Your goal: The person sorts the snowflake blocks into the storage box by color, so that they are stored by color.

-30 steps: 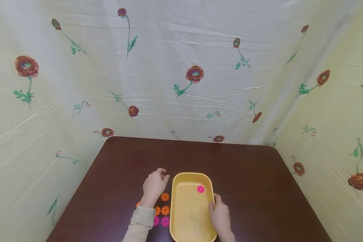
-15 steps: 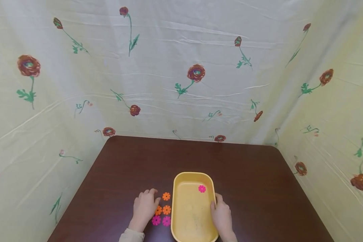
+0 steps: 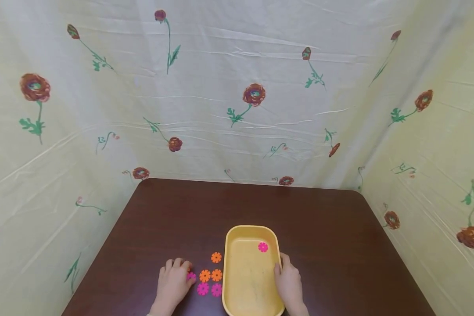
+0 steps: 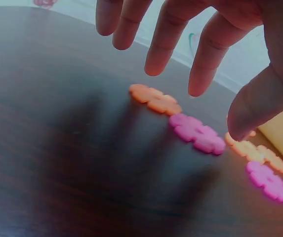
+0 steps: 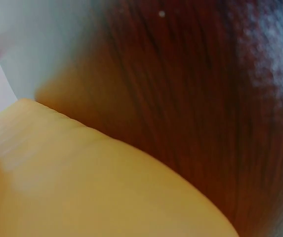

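Observation:
A yellow tray (image 3: 248, 303) sits near the table's front edge with one pink flower disc (image 3: 263, 247) inside it. My right hand (image 3: 287, 284) grips the tray's right rim, its thumb hooked over the edge; the right wrist view shows only the tray wall (image 5: 82, 187) and table. Left of the tray lie several orange discs (image 3: 216, 257) and pink discs (image 3: 202, 289). My left hand (image 3: 178, 272) hovers over their left side with fingers (image 4: 205, 64) spread and nothing held. Just below the fingertips lie an orange disc (image 4: 154, 98) and a pink disc (image 4: 196, 133).
The dark brown table (image 3: 241, 206) is bare beyond the tray. Floral cloth walls (image 3: 237, 109) close it in at the back and on both sides.
My left hand has drawn back from the tray's far left corner toward me and leftward, now over the left end of the discs. The right hand and tray have stayed put.

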`<control>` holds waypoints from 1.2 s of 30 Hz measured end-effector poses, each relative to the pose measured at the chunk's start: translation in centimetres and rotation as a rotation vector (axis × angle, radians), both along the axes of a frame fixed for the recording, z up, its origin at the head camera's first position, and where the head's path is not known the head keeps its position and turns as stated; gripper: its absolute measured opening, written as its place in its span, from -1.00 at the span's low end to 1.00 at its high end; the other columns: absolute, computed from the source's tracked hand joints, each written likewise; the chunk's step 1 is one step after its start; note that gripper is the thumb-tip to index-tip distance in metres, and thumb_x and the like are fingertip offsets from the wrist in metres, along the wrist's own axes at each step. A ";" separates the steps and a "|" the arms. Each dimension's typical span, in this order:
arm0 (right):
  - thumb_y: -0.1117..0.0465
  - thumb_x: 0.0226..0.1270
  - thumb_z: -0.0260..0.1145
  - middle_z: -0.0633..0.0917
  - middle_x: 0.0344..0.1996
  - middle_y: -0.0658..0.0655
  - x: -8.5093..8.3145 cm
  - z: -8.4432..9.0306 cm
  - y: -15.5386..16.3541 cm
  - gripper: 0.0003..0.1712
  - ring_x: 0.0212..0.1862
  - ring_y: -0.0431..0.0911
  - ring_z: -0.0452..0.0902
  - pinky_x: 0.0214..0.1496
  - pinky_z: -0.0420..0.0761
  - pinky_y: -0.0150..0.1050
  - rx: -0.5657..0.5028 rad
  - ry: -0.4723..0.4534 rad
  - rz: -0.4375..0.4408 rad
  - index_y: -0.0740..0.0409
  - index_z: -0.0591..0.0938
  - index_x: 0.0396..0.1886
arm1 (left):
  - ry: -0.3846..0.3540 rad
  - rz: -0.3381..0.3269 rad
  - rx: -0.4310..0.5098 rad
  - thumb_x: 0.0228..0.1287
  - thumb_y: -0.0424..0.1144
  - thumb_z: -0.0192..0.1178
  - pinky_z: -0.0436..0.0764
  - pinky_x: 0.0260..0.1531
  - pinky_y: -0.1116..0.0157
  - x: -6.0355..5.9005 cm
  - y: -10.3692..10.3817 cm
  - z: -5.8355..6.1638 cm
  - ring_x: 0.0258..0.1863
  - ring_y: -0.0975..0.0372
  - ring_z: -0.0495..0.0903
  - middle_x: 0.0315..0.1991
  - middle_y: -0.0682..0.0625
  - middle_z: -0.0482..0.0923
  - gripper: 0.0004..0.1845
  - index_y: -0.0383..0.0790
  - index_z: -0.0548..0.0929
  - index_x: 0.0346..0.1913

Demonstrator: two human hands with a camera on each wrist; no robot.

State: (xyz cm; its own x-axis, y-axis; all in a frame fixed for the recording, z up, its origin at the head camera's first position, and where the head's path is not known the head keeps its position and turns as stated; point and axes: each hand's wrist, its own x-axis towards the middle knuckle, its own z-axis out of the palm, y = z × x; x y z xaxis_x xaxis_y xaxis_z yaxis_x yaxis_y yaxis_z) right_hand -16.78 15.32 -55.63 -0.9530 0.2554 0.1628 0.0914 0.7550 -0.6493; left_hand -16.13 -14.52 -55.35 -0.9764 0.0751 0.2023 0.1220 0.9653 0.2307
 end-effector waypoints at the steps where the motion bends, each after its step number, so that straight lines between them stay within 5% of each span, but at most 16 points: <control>1: 0.28 0.20 0.18 0.66 -0.39 0.31 0.0 0.0 0.0 -0.64 -0.44 0.12 0.60 -0.54 0.49 -0.04 -0.001 0.002 -0.001 0.26 0.48 0.01 | -0.013 0.004 -0.001 -0.23 -0.08 0.47 0.36 -0.31 0.00 0.0 -0.1 -0.1 -0.20 -0.04 0.39 -0.29 -0.06 0.49 -0.68 -0.12 0.62 -0.39; 7: 0.28 0.20 0.19 0.66 -0.35 0.31 0.0 0.1 -0.1 -0.64 -0.41 0.12 0.61 -0.55 0.50 -0.04 -0.005 -0.008 -0.004 0.26 0.48 0.01 | -0.094 0.018 0.009 -0.23 -0.07 0.46 0.35 -0.23 -0.06 -0.1 -0.6 -0.4 -0.12 -0.08 0.37 -0.26 -0.09 0.45 -0.69 -0.09 0.56 -0.44; 14: 0.28 0.22 0.19 0.67 -0.33 0.30 0.1 0.2 -0.1 -0.65 -0.39 0.12 0.62 -0.53 0.50 -0.04 -0.003 -0.021 -0.009 0.24 0.48 0.01 | -0.031 -0.010 0.001 -0.28 -0.08 0.48 0.36 -0.23 -0.04 -0.3 -0.7 -0.8 -0.10 -0.08 0.36 -0.27 -0.09 0.43 -0.66 -0.08 0.52 -0.49; 22: 0.28 0.22 0.19 0.67 -0.34 0.30 0.2 0.1 -0.2 -0.65 -0.40 0.11 0.61 -0.52 0.50 -0.04 -0.005 -0.018 -0.008 0.24 0.48 0.02 | -0.021 -0.051 0.008 -0.46 -0.13 0.56 0.27 -0.39 0.11 -1.1 -0.7 -0.9 -0.30 0.03 0.30 -0.47 -0.01 0.28 -0.54 -0.10 0.41 -0.60; 29: 0.27 0.22 0.19 0.67 -0.34 0.29 0.2 0.2 -0.3 -0.64 -0.38 0.11 0.62 -0.51 0.51 -0.04 -0.010 -0.031 -0.009 0.23 0.47 0.03 | -0.172 -0.055 0.145 -0.33 -0.28 0.52 0.31 -0.60 0.23 -1.5 -0.4 -0.4 -0.59 0.20 0.32 -0.58 0.05 0.32 -0.57 -0.15 0.38 -0.53; 36: 0.27 0.24 0.18 0.66 -0.32 0.29 0.1 0.1 -0.2 -0.64 -0.38 0.11 0.62 -0.51 0.52 -0.05 -0.010 -0.027 -0.004 0.24 0.47 0.03 | -0.241 -0.084 0.271 -0.32 -0.36 0.50 0.29 -0.62 0.32 -1.9 -0.5 -0.6 -0.63 0.24 0.29 -0.63 0.05 0.31 -0.57 -0.17 0.37 -0.52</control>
